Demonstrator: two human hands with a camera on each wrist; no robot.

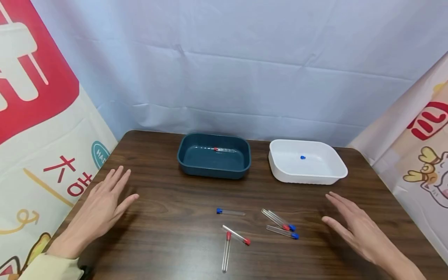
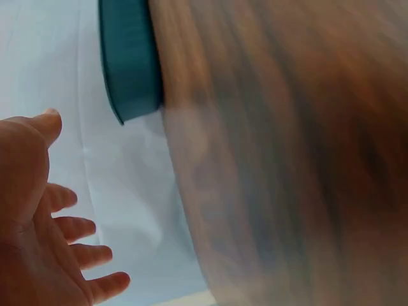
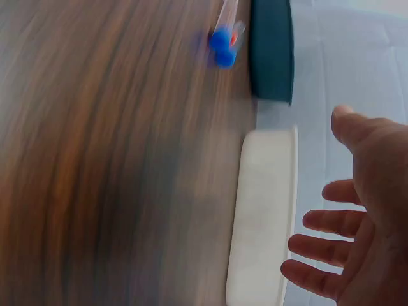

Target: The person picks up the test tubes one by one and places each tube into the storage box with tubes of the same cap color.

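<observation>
My left hand point(image 1: 101, 206) hovers over the left side of the table with its fingers extended and nothing in it. On the right, my right hand point(image 1: 360, 233) is likewise empty, its thumb apart from the straight fingers, in front of the white tray point(image 1: 308, 180). Between the hands lie several capped clear tubes. One blue-capped tube point(image 1: 231, 212) lies alone, nearest the dark teal tray point(image 1: 213, 172). Two red-capped tubes, one slanted point(image 1: 236, 235) and one lengthwise point(image 1: 226, 254), meet near the front. Right of them is a cluster with blue caps point(image 1: 295, 236) and a red cap point(image 1: 286, 227).
Inside the teal tray lies a red-capped tube point(image 1: 225, 150). A small blue cap point(image 1: 303, 157) shows in the white tray. Both trays stand along the back edge of the brown wooden table point(image 1: 157, 233). A pale curtain point(image 1: 224, 77) hangs behind, with printed cloths at both sides.
</observation>
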